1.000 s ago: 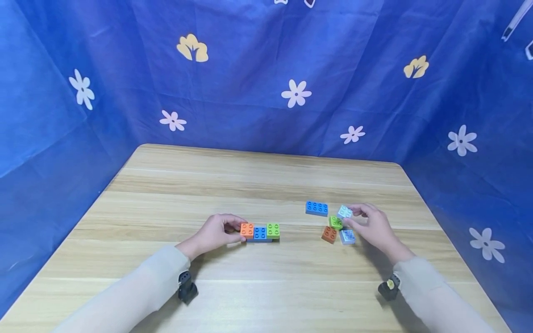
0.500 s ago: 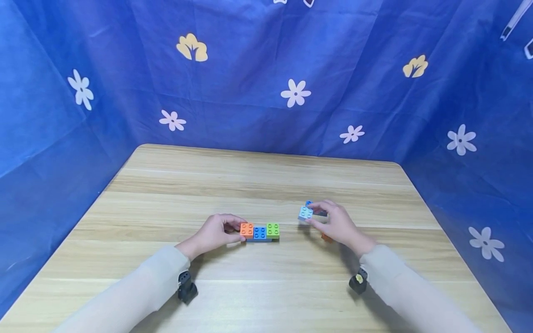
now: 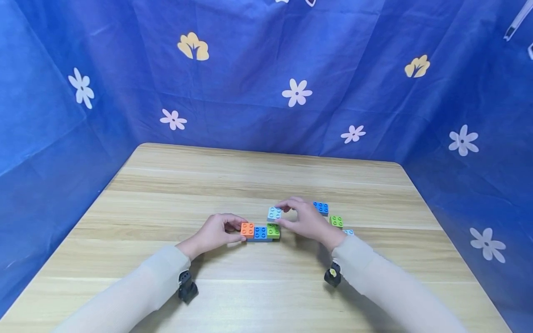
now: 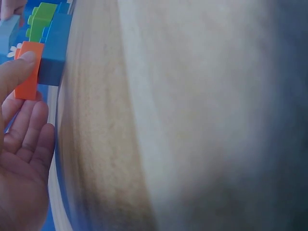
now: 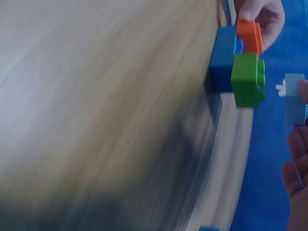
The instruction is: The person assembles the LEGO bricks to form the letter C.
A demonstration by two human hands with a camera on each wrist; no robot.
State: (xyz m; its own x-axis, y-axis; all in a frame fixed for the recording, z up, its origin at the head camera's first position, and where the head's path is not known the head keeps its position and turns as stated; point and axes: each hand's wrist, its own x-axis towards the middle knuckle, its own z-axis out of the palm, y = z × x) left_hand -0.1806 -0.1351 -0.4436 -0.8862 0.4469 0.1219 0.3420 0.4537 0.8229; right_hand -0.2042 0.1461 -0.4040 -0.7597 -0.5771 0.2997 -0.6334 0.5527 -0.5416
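A long blue toy brick (image 3: pixel 259 240) lies near the middle of the table, its studs showing between an orange brick (image 3: pixel 247 230) on the left end and a green brick (image 3: pixel 273 234) on the right end. My left hand (image 3: pixel 215 235) pinches the orange brick from the left; the left wrist view shows the thumb against it. Between thumb and fingers my right hand (image 3: pixel 307 220) holds a light blue brick (image 3: pixel 274 213), studs up. In the right wrist view a gap separates this light blue brick (image 5: pixel 294 98) from the green brick's studs.
To the right on the wooden table (image 3: pixel 233 286) lie another blue brick (image 3: pixel 321 208), a loose green brick (image 3: pixel 336 221) and a second light blue brick (image 3: pixel 349 232), partly hidden by the right arm. A blue patterned curtain (image 3: pixel 250 115) surrounds the table's back and sides.
My right hand has carried the light blue brick leftward from the loose bricks to above the green brick of the assembly. The left hand and the assembly stay in place.
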